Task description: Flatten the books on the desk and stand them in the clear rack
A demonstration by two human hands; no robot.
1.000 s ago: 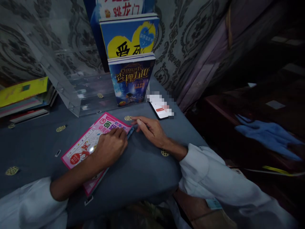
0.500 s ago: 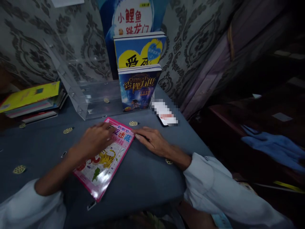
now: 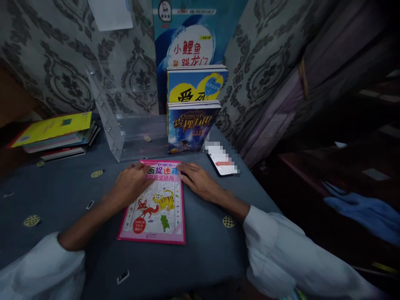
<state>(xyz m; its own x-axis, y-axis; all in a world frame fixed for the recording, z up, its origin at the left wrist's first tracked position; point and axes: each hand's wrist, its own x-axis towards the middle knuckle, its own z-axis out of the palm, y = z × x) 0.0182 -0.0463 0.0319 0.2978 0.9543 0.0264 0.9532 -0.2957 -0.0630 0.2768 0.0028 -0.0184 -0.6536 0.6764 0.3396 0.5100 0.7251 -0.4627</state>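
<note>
Pink-bordered book (image 3: pixel 150 227) lay flat on the grey-blue table (image 3: pixel 212 258) in front of the seated person, cover up, title edge at twelve o'clock as seen from the seat. Cover observed: red fox, striped yellow animal, green leaf, red disc near the seven o'clock corner.

Left hand (image 3: pixel 129 183) rested over the book's eleven o'clock corner, fingers bent and close together, covering part of the title. Right hand (image 3: pixel 198 181) came in at the one o'clock corner, fingers stretched and close together, tips touching the cover. From where I stood, could not tell whether either set of fingers clamped the edge.

Surroundings, taken from the book's centre: dark-blue book (image 3: pixel 190 131) stood at one o'clock, with a blue-and-yellow book (image 3: pixel 193 85) just behind it and a taller teal cover (image 3: pixel 184 25) farther back. Phone (image 3: pixel 218 156), screen lit and partly blurred, lay at two o'clock. Clear rack (image 3: pixel 108 114) stood at eleven; stack of books (image 3: pixel 56 129) at ten. Blue cloth (image 3: pixel 362 212) lay at three, well apart, beyond the table.
</note>
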